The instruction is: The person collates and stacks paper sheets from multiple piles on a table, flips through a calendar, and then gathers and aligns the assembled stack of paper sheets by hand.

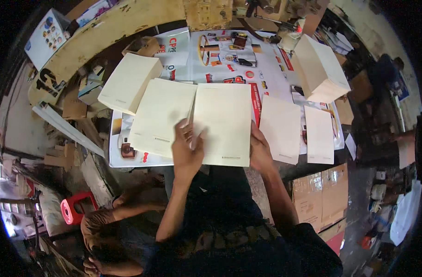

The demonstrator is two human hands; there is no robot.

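We hold a cream sheet (224,124) at the near edge of the table (199,60).
Our right hand (261,150) grips its right side; our left hand (188,153) curls at its left edge, grip unclear.

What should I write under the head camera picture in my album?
Left hand and right hand at a cream sheet, with thick paper stacks to either side.
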